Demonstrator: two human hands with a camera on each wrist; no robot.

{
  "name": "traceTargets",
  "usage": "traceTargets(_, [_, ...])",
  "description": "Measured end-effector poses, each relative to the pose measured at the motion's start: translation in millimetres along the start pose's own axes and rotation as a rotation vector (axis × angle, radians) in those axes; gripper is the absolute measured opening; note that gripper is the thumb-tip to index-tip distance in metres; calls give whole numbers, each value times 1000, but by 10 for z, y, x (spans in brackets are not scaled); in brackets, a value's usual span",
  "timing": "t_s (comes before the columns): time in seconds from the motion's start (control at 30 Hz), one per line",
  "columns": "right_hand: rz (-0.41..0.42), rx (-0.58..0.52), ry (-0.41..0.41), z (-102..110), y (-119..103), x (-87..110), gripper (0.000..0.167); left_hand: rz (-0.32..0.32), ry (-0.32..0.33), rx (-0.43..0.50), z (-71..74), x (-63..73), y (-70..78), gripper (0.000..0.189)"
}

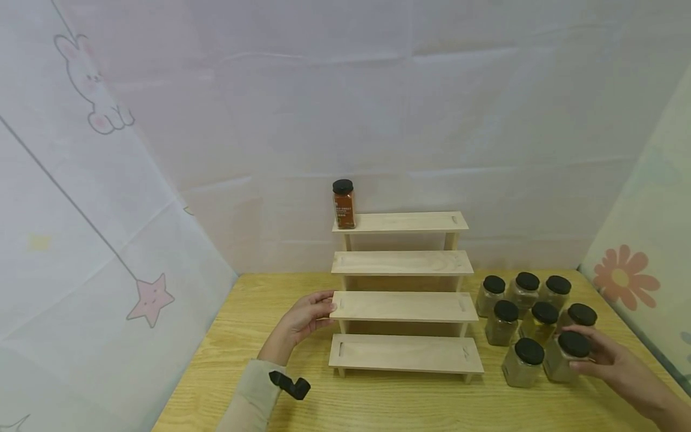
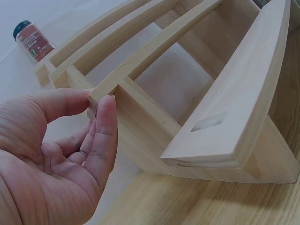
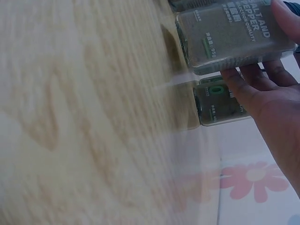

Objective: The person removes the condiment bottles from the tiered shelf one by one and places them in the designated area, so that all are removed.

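A four-tier wooden display rack [image 1: 402, 306] stands on the table. My left hand [image 1: 306, 315] pinches the left end of its second-lowest shelf [image 2: 140, 51], thumb on the upper face and fingers against the end. On the right, my right hand [image 1: 612, 360] grips a square salt and pepper jar [image 3: 225, 37] with a black lid, fingers on one side and thumb on the other. The same jar [image 1: 558, 363] is at the front right of a group of jars in the head view. A red-brown spice jar [image 1: 344, 210] stands upright at the left end of the top shelf.
Several more black-lidded jars [image 1: 501, 327] stand close together right of the rack, one jar [image 1: 522, 366] just left of the gripped one. White patterned sheeting [image 1: 270, 120] hangs behind and along both sides of the wood-grain table [image 1: 399, 408].
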State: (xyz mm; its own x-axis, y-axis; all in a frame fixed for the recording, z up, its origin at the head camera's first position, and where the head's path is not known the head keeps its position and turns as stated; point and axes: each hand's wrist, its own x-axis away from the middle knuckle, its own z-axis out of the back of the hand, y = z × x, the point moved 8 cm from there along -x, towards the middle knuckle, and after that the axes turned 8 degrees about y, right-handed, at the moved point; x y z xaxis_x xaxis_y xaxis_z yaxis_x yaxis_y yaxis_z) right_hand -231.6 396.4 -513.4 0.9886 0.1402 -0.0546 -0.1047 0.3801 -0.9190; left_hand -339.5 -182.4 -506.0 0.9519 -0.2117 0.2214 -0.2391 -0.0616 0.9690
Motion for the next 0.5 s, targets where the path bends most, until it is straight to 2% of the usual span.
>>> traceTargets(0.5, [-11,-44,-43,-20,67,16,59,2,-4,6,1,1,0,70])
